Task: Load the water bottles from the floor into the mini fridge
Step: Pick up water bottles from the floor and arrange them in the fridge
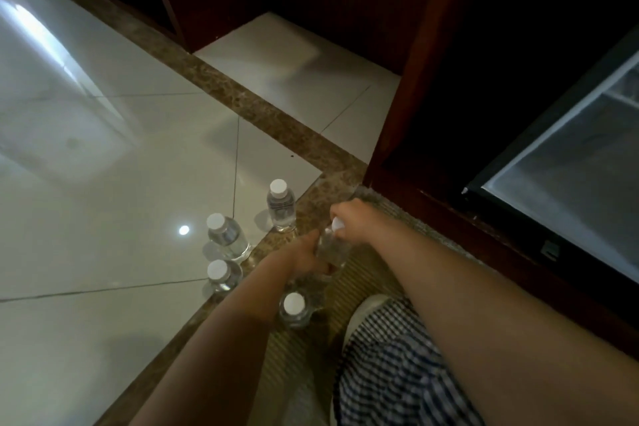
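Left grip (300,254) curls round the body of a clear plastic white-capped water bottle (332,250). Right grip (350,218) closes on its cap. Four more water-filled bottles (280,207) stand on the tiled floor (121,183). Black mini fridge (560,176) stands open on the right.

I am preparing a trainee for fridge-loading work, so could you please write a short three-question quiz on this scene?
1. How many clear plastic water bottles with white caps are in view, counting the held bottle?
2. True or false: the black mini fridge is closed.
3. The left hand holds the held bottle's body. Which part does the right hand grip? A. the white cap; B. the base; C. the label.
Key: 1. five; 2. false, its white interior shows; 3. A.
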